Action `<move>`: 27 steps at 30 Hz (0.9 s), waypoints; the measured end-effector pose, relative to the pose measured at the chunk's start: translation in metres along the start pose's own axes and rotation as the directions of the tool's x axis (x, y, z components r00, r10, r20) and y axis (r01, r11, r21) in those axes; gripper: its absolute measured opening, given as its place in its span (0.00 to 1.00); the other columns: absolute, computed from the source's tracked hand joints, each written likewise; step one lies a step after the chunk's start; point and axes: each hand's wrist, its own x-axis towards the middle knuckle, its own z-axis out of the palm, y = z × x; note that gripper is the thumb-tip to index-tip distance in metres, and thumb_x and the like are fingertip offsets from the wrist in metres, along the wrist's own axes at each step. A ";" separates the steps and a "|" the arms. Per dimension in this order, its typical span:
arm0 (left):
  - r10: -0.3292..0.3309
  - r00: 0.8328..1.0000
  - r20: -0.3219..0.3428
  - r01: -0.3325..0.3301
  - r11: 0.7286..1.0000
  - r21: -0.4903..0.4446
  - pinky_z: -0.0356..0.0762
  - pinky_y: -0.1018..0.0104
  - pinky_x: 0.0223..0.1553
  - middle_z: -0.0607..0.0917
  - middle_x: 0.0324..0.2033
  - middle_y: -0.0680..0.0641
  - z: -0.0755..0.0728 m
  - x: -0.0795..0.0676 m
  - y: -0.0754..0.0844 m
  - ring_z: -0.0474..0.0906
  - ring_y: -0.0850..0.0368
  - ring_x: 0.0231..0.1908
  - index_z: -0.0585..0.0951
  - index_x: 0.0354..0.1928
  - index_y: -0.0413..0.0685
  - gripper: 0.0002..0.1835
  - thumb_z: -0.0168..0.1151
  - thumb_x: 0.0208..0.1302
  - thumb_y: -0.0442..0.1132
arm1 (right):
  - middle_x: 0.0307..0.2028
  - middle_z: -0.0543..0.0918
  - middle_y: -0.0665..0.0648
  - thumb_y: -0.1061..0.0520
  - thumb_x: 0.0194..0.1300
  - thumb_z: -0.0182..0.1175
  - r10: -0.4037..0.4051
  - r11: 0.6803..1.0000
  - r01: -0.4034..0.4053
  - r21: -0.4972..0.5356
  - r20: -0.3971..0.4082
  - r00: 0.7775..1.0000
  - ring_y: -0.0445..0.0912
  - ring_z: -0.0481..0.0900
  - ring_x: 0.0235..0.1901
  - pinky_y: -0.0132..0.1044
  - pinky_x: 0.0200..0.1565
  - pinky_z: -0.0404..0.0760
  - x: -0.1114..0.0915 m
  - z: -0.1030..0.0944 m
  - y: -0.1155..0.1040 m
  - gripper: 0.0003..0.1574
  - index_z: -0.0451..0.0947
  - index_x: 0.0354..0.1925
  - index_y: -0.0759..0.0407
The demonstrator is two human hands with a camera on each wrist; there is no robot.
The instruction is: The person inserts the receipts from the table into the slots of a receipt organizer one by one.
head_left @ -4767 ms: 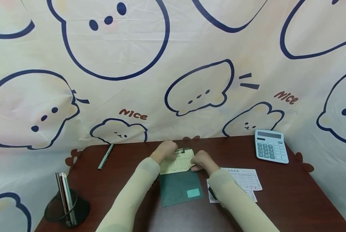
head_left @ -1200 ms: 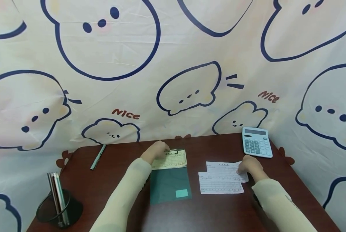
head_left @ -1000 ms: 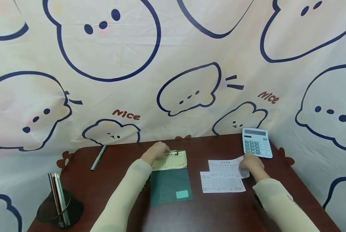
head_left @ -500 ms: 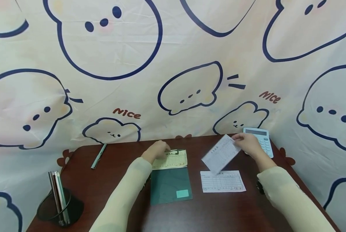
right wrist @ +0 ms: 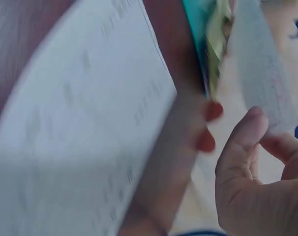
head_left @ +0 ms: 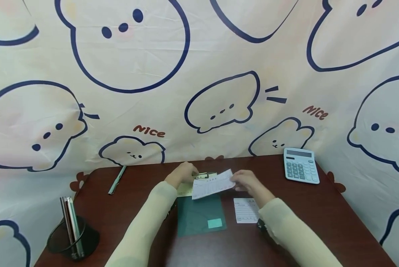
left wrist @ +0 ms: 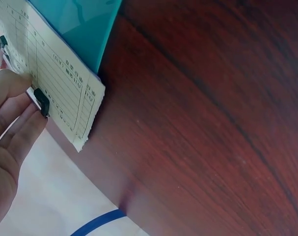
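My left hand [head_left: 182,174] pinches the top of the teal clipboard [head_left: 200,218] at its metal clip [head_left: 202,175]. In the left wrist view the thumb lies over a yellow printed slip [left wrist: 60,69] and the fingertips are by the clip's dark end [left wrist: 40,101]. Between thumb and fingers of my right hand [head_left: 249,181] is the right edge of a white printed form [head_left: 212,185]. That form hangs tilted over the clipboard and hides part of the yellow slip. A second white form [head_left: 246,210] lies on the table, partly behind the right forearm.
A light blue calculator [head_left: 301,165] lies at the back right of the brown table [head_left: 199,248]. A pen [head_left: 117,180] is at the back left. Nearer on the left stands a black mesh cup [head_left: 90,237] with several pens. A patterned cloth hangs behind.
My right hand moved from the clipboard to the white forms, lifted the upper one and carried it left over the clipboard. The left hand stayed at the clip.
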 end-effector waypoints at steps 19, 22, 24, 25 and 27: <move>-0.062 0.998 0.028 0.064 0.992 -0.109 0.77 0.61 0.48 0.84 0.46 0.50 -0.010 0.001 0.007 0.79 0.54 0.48 0.85 0.47 0.49 0.15 0.65 0.56 0.32 | 0.29 0.82 0.59 0.60 0.55 0.64 0.021 0.984 -0.016 -0.176 0.023 1.000 0.44 0.77 0.21 0.31 0.23 0.74 0.002 0.017 0.003 0.13 0.78 0.40 0.65; -0.061 0.998 0.034 0.065 0.993 -0.101 0.76 0.61 0.48 0.84 0.46 0.50 -0.009 0.001 0.007 0.79 0.54 0.48 0.85 0.47 0.49 0.15 0.65 0.56 0.32 | 0.28 0.82 0.58 0.60 0.54 0.64 0.018 0.987 -0.016 -0.160 0.012 1.000 0.43 0.77 0.19 0.31 0.21 0.70 0.002 0.025 0.001 0.13 0.79 0.39 0.65; -0.067 0.997 0.038 0.070 0.993 -0.093 0.76 0.61 0.49 0.84 0.46 0.50 -0.010 0.000 0.007 0.78 0.54 0.48 0.85 0.46 0.49 0.14 0.66 0.56 0.33 | 0.28 0.83 0.58 0.60 0.54 0.64 0.020 0.987 -0.018 -0.160 0.011 1.000 0.43 0.76 0.17 0.31 0.20 0.68 0.003 0.030 0.000 0.12 0.79 0.38 0.64; -0.070 0.997 0.040 0.074 0.993 -0.090 0.75 0.61 0.49 0.84 0.46 0.50 -0.010 0.000 0.007 0.78 0.54 0.49 0.85 0.46 0.49 0.14 0.66 0.56 0.33 | 0.28 0.82 0.57 0.60 0.54 0.64 0.023 0.987 -0.021 -0.159 0.011 1.000 0.42 0.75 0.17 0.31 0.20 0.67 0.003 0.033 -0.001 0.11 0.79 0.37 0.64; -0.073 0.996 0.044 0.076 0.994 -0.083 0.75 0.61 0.49 0.84 0.46 0.50 -0.011 0.000 0.006 0.78 0.54 0.49 0.85 0.46 0.48 0.14 0.66 0.56 0.33 | 0.29 0.83 0.58 0.60 0.54 0.64 0.020 0.986 -0.017 -0.165 0.017 1.000 0.41 0.73 0.15 0.31 0.20 0.67 0.004 0.038 -0.001 0.10 0.80 0.36 0.64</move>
